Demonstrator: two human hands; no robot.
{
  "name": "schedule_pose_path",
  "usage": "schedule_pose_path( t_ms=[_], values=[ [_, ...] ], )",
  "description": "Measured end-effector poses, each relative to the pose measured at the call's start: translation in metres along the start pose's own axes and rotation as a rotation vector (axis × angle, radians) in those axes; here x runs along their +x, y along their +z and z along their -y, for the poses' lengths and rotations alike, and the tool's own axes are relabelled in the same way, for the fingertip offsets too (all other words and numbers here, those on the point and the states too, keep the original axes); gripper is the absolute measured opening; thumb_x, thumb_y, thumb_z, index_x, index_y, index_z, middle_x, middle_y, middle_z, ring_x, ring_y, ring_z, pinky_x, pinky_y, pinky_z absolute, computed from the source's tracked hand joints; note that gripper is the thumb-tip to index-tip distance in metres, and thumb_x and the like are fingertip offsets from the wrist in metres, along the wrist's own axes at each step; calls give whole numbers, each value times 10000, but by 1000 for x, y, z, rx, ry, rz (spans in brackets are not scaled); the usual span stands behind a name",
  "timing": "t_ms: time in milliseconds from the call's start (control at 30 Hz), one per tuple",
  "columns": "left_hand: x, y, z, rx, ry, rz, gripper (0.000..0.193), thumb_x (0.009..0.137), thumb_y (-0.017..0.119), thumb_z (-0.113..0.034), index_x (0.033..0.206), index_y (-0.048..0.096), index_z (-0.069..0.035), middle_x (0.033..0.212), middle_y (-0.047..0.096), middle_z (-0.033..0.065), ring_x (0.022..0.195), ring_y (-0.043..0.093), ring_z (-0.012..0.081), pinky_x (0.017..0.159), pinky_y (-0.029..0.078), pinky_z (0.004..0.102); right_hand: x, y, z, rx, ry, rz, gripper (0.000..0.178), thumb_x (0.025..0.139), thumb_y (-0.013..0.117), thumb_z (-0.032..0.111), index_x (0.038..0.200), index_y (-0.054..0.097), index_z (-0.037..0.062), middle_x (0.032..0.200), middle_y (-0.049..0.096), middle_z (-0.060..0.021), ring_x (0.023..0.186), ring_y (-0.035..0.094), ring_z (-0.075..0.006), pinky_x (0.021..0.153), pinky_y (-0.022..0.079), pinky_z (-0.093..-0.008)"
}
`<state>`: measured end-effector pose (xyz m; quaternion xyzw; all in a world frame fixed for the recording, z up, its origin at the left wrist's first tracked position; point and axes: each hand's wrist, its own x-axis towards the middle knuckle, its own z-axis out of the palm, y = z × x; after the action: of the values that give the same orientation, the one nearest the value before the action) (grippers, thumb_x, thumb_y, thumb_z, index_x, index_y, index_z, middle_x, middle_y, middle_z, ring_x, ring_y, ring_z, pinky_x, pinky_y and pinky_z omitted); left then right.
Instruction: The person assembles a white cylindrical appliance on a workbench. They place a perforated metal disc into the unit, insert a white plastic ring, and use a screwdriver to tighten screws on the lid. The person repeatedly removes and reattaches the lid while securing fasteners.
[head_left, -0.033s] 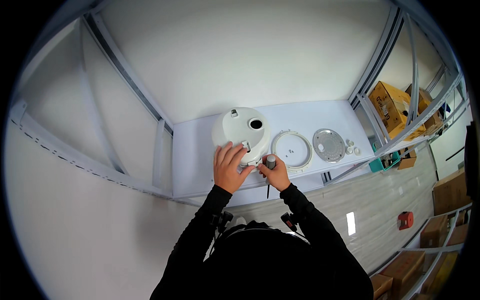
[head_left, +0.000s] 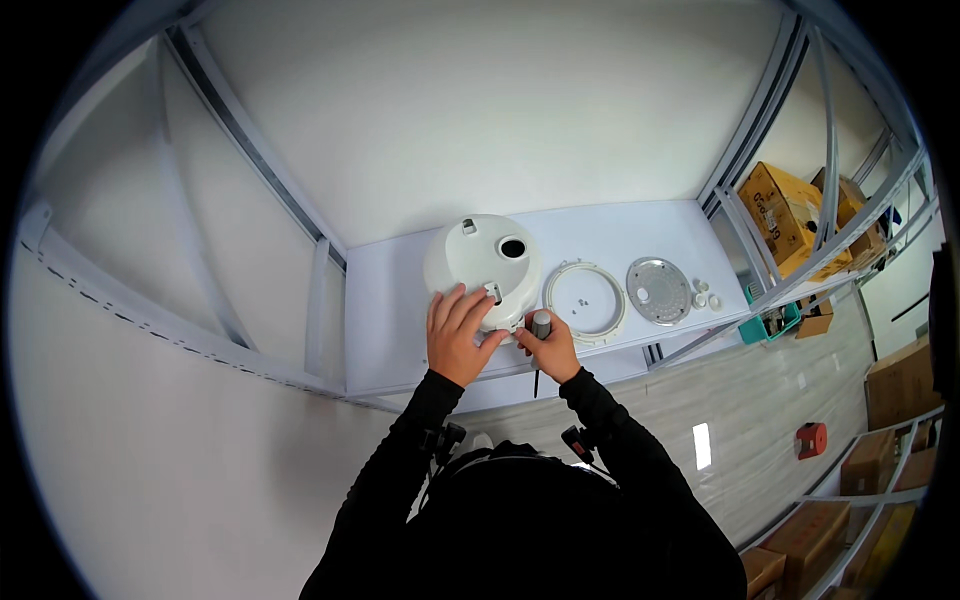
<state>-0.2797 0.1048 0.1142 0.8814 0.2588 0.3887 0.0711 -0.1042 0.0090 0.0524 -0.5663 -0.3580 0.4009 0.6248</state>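
Observation:
A white dome-shaped housing (head_left: pixel 468 262) with a dark round hole and small brackets sits on the white table. My left hand (head_left: pixel 460 335) lies on its near side, fingers spread over the surface, the thumb at the rim. My right hand (head_left: pixel 556 352) is closed round a screwdriver (head_left: pixel 541 322) with a grey handle, whose dark shaft points down toward me. The thumb and fingertip of that hand reach a small white tab (head_left: pixel 513 327) at the rim, close to my left thumb. Whether they pinch something there is too small to tell.
Right of the dome lie a white ring (head_left: pixel 618 318) with several small screws (head_left: pixel 583 302) inside it, a perforated silver disc (head_left: pixel 665 300) and several small white caps (head_left: pixel 700 300). Metal frame posts flank the table (head_left: pixel 640 225). Cardboard boxes (head_left: pixel 785 215) and a teal bin (head_left: pixel 770 325) stand right.

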Motion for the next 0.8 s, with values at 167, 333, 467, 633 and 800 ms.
schedule_pose_path(
  t_ms=[167,333,467,633,800],
  values=[
    [0,2,1,6,-3,-30,514,740,869,-320,1193,717,-131,1297,671,14,1332,516,291,1151,334,552,-2,6,-8,-103,-84,-84,221,904,771,106,1032,606,34,826,653,-39,674,630,-112,559,496,-275],
    [0,5,0,1,-7,-63,508,739,866,-319,1190,719,-138,1279,680,4,1317,527,283,1146,339,546,3,5,-15,-343,-370,-266,266,873,801,111,1049,621,25,899,668,-49,791,619,-134,703,514,-300],
    [-2,6,1,10,-4,-70,501,744,863,-321,1188,721,-139,1276,681,1,1310,531,281,1142,342,544,-3,6,2,-317,-263,-215,266,850,817,108,1033,644,23,937,680,-68,857,624,-165,782,515,-322],
    [-5,7,4,15,8,-63,500,756,855,-332,1201,724,-143,1299,676,-4,1313,531,279,1137,350,536,-12,11,23,-280,-232,-133,248,848,817,104,1017,655,24,902,697,-79,831,655,-192,768,530,-331],
    [-6,7,7,24,31,-50,499,781,838,-327,1230,720,-145,1337,662,-5,1324,527,282,1139,351,530,-13,14,28,-310,-273,-109,240,854,813,102,1007,648,20,874,694,-77,795,641,-178,750,529,-321]
  ],
)
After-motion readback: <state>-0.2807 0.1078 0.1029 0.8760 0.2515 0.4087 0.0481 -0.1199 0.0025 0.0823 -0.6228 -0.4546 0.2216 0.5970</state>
